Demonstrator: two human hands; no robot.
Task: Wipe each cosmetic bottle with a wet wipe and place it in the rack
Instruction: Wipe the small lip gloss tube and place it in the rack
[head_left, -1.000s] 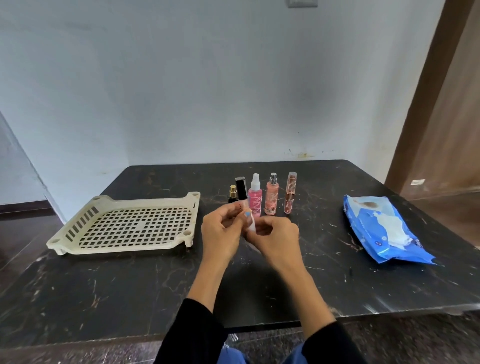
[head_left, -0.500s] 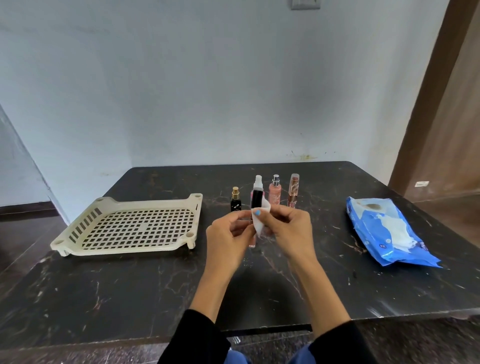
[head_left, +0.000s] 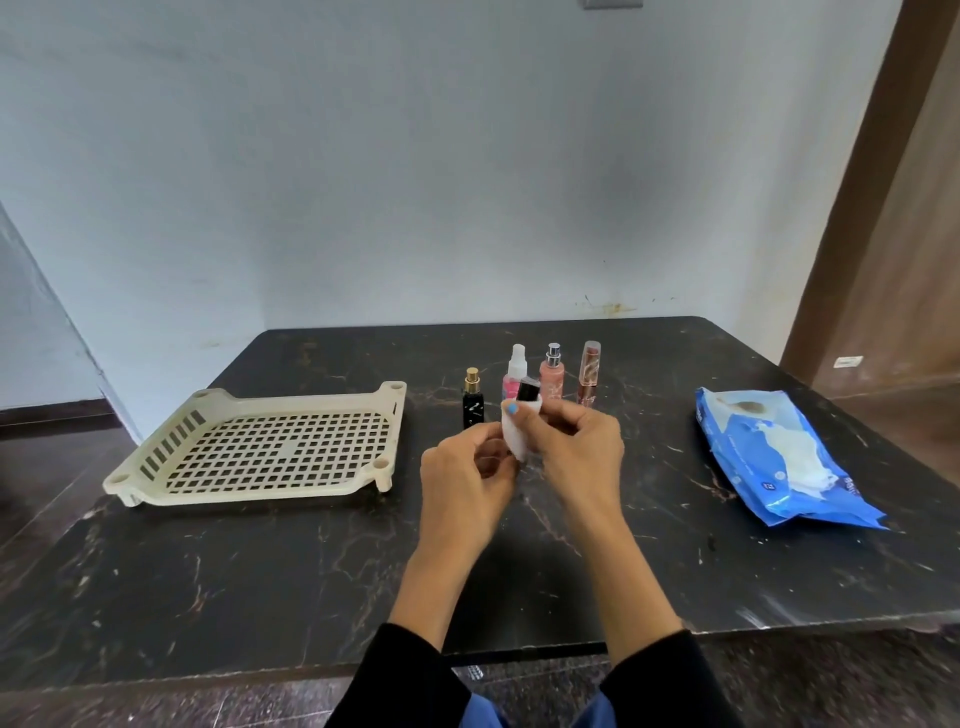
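Observation:
Both hands meet above the middle of the black table. My right hand (head_left: 576, 447) grips a white wet wipe (head_left: 514, 436) wrapped around a black-capped bottle (head_left: 527, 391), whose cap sticks out on top. My left hand (head_left: 467, 478) pinches the bottle's lower end, mostly hidden by my fingers. Behind my hands stand a black bottle with a gold cap (head_left: 473, 402), a pink spray bottle (head_left: 514, 375), a peach spray bottle (head_left: 551, 373) and a slim rose tube (head_left: 589, 371). The cream perforated rack (head_left: 260, 449) lies to the left with nothing in it.
A blue wet-wipe pack (head_left: 779, 457) lies on the right side of the table (head_left: 260, 561), its flap open. The wall runs along the table's far edge. A wooden door frame (head_left: 862, 171) stands at the right.
My hands have lifted slightly and turned the bottle more upright. The wipe has slid along the bottle, so the black cap now shows above my fingers.

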